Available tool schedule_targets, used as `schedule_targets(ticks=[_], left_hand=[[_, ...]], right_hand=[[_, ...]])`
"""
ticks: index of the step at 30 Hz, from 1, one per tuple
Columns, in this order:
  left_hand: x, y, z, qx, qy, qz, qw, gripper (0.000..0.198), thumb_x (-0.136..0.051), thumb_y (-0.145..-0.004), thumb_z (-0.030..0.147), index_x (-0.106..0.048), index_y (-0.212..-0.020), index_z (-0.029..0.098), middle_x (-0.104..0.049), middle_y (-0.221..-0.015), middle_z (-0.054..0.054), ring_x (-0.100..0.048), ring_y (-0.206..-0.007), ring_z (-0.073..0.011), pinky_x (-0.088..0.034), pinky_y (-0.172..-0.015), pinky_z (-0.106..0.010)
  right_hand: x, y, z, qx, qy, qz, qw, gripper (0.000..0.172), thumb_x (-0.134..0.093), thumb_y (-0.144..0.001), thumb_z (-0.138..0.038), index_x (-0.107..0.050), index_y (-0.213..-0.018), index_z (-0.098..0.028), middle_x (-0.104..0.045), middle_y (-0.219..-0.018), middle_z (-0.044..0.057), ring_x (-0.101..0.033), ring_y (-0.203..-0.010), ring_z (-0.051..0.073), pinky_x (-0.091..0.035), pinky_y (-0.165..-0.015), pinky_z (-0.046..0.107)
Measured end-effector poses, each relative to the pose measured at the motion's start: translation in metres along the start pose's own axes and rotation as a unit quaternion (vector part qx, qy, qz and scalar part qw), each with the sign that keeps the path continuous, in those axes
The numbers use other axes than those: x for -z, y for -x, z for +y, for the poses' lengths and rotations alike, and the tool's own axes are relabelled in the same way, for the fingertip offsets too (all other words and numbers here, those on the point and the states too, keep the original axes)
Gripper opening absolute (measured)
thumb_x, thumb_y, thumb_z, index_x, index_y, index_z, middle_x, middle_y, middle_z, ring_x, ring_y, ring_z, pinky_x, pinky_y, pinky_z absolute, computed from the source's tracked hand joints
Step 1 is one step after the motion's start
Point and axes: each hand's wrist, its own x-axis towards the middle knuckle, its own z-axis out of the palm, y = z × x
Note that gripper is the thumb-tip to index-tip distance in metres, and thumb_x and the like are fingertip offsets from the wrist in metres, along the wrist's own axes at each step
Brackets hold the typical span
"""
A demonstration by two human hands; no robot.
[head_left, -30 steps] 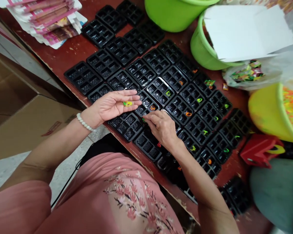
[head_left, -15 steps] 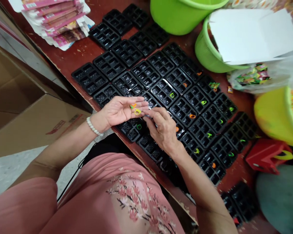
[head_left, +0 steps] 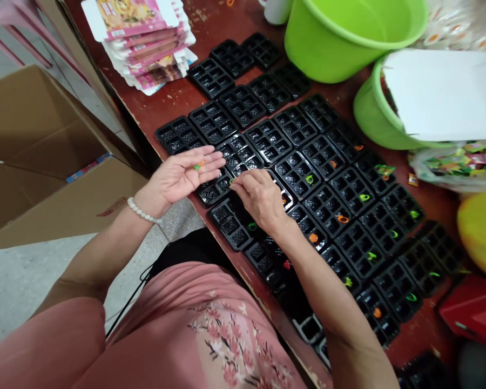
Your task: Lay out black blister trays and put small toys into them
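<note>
My left hand (head_left: 178, 175) is palm up with its fingers stretched out flat. A small orange and green plastic piece (head_left: 199, 165) rests on those fingers. Thumb and fingertips of my right hand (head_left: 263, 200) are pinched together over the black trays, with a bit of a yellow ring (head_left: 231, 182) showing at the tips. Beneath both hands, black plastic trays (head_left: 267, 140) with square compartments lie in rows. Single small toy rings sit in several trays, among them a green ring (head_left: 310, 179) and an orange ring (head_left: 342, 219). My right hand hides part of the trays below it.
Printed pink cartons (head_left: 146, 59) are stacked at the table's far left. Green tubs (head_left: 332, 59) stand at the back, one under a white card (head_left: 445, 97). A bag of wrapped sweets (head_left: 461, 162) and a red container (head_left: 473, 308) are at right. A cardboard box (head_left: 56, 200) stands left.
The yellow ring has left my left fingers and is now in my right hand's pinch. My right hand has moved away from the left palm to a tray. The camera view has shifted.
</note>
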Motion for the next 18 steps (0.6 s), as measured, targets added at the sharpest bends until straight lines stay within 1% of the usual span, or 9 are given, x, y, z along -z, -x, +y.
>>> schedule_targets(ticks=[3,5,7,9,11,13,14,16,18], left_hand=[[0.016,-0.003,0.012,-0.016,0.000,0.018,1.000,0.036,-0.053,-0.096,0.003,-0.066,-0.130,0.006,-0.075,-0.124,-0.017,-0.072,-0.120,-0.0260,-0.053,-0.113,-0.046],[0.020,-0.006,0.011,-0.010,0.007,0.018,1.000,0.032,-0.053,-0.100,0.008,-0.067,-0.129,0.008,-0.075,-0.125,-0.017,-0.073,-0.119,-0.0264,-0.054,-0.112,-0.046],[0.018,-0.008,0.006,0.006,0.020,0.007,1.000,0.028,-0.054,-0.102,0.014,-0.069,-0.125,0.009,-0.075,-0.124,-0.016,-0.074,-0.117,-0.0273,-0.055,-0.110,-0.046],[0.012,-0.009,-0.002,0.027,0.040,-0.013,0.999,0.025,-0.052,-0.104,0.017,-0.072,-0.119,0.009,-0.076,-0.119,-0.016,-0.075,-0.111,-0.0265,-0.059,-0.104,-0.044],[0.003,-0.010,-0.012,0.048,0.061,-0.034,0.996,0.026,-0.049,-0.106,0.017,-0.074,-0.110,0.009,-0.078,-0.107,-0.013,-0.077,-0.094,-0.0210,-0.062,-0.094,-0.036],[-0.006,-0.010,-0.023,0.064,0.085,-0.051,0.993,0.030,-0.046,-0.107,0.014,-0.075,-0.098,0.008,-0.077,-0.090,-0.009,-0.073,-0.074,-0.0140,-0.062,-0.082,-0.028],[-0.011,-0.009,-0.028,0.073,0.097,-0.060,0.991,0.033,-0.045,-0.108,0.013,-0.074,-0.092,0.008,-0.075,-0.083,-0.008,-0.070,-0.067,-0.0117,-0.062,-0.079,-0.026],[-0.017,-0.008,-0.036,0.095,0.111,-0.083,0.986,0.038,-0.042,-0.109,0.014,-0.071,-0.084,0.009,-0.072,-0.076,-0.007,-0.068,-0.063,-0.0108,-0.062,-0.079,-0.026],[-0.021,-0.007,-0.038,0.114,0.107,-0.103,0.982,0.038,-0.042,-0.108,0.014,-0.071,-0.085,0.008,-0.073,-0.079,-0.009,-0.071,-0.069,-0.0139,-0.063,-0.087,-0.031]], right_hand=[[-0.009,-0.007,0.001,0.007,0.049,-0.062,0.997,0.027,-0.053,-0.108,-0.034,-0.074,-0.100,-0.020,-0.075,-0.103,0.009,-0.061,-0.090,0.024,-0.052,-0.083,0.040],[-0.011,-0.007,-0.001,0.005,0.054,-0.075,0.996,0.025,-0.054,-0.108,-0.036,-0.074,-0.104,-0.022,-0.075,-0.105,0.008,-0.061,-0.091,0.025,-0.052,-0.082,0.040],[-0.009,-0.008,-0.006,-0.005,0.041,-0.048,0.998,0.024,-0.054,-0.108,-0.036,-0.074,-0.108,-0.022,-0.075,-0.107,0.009,-0.063,-0.095,0.025,-0.053,-0.085,0.040],[-0.007,-0.010,-0.013,-0.011,0.020,0.000,1.000,0.024,-0.054,-0.108,-0.035,-0.072,-0.115,-0.021,-0.075,-0.110,0.010,-0.065,-0.101,0.025,-0.055,-0.090,0.039],[-0.005,-0.015,-0.021,-0.013,0.010,0.037,0.999,0.027,-0.054,-0.108,-0.035,-0.070,-0.123,-0.020,-0.074,-0.115,0.011,-0.065,-0.106,0.025,-0.056,-0.094,0.040],[-0.004,-0.019,-0.028,-0.028,0.018,0.055,0.998,0.028,-0.054,-0.107,-0.035,-0.069,-0.126,-0.021,-0.074,-0.118,0.011,-0.066,-0.106,0.025,-0.057,-0.093,0.040],[-0.004,-0.021,-0.030,-0.040,0.024,0.060,0.997,0.027,-0.054,-0.107,-0.034,-0.070,-0.124,-0.021,-0.075,-0.115,0.010,-0.066,-0.104,0.025,-0.057,-0.092,0.039],[-0.003,-0.023,-0.028,-0.062,0.021,0.063,0.996,0.024,-0.054,-0.107,-0.031,-0.074,-0.116,-0.021,-0.076,-0.106,0.009,-0.068,-0.096,0.024,-0.058,-0.086,0.037],[0.002,-0.022,-0.019,-0.078,-0.006,0.061,0.995,0.023,-0.054,-0.106,-0.025,-0.077,-0.109,-0.020,-0.077,-0.098,0.007,-0.069,-0.091,0.022,-0.058,-0.083,0.035]])
